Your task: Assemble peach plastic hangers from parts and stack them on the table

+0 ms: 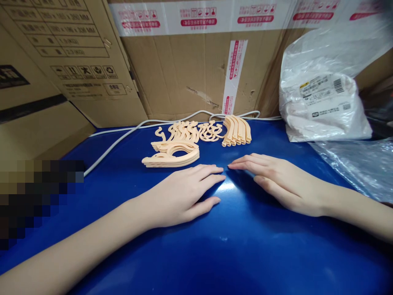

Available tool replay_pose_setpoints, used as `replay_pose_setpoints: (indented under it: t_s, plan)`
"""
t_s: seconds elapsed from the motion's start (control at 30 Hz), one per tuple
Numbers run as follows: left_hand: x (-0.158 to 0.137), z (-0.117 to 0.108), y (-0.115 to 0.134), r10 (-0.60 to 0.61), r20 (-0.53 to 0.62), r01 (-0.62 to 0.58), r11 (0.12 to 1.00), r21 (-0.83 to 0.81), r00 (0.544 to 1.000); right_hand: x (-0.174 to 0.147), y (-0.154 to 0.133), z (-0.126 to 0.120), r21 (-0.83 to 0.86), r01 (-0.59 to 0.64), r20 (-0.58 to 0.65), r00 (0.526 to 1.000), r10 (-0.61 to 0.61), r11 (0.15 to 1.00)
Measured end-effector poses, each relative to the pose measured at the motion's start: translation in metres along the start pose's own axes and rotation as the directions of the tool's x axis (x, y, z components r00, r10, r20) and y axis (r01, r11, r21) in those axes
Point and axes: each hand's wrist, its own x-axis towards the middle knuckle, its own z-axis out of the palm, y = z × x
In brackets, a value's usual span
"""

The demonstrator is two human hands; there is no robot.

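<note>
My left hand [187,194] lies palm down on the blue tabletop [215,254], fingers stretched and holding nothing. Facing it from the right, my right hand [285,184] is also open, its fingertips close to those of the left without touching. Just beyond my left hand sits a stack of peach plastic pieces [184,157] with a large oval opening, like hanger bodies. Behind it are several S-shaped plastic hooks [186,131] and a small pile of ring-like curved pieces [210,132]. A row of curved plastic arms [237,132] stands to their right, beyond my right fingertips.
Large cardboard boxes [196,78] wall off the back and left. A white cable [123,138] runs along the table's rear edge. At the right are a white labelled plastic bag [325,106] and clear plastic wrap [365,166]. A pixelated patch hides the left edge.
</note>
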Motion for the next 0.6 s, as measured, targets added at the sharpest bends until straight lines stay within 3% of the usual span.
replay_pose_setpoints:
  t_s: [0.2, 0.33, 0.6]
  plan:
    - [0.001, 0.000, -0.001, 0.007, 0.008, -0.007, 1.000, 0.025, 1.000, 0.005, -0.002, -0.003, 0.028, -0.042, 0.018, 0.999, 0.042, 0.999]
    - [0.001, 0.001, -0.002, 0.000, 0.008, 0.000, 0.999, 0.035, 1.000, 0.012, 0.003, -0.010, -0.079, -0.138, -0.035, 0.990, 0.136, 0.987]
    - [0.001, 0.002, -0.001, 0.012, -0.006, -0.012, 1.000, 0.028, 1.000, 0.029, 0.056, -0.031, -0.326, -0.277, -0.197, 0.955, 0.222, 0.904]
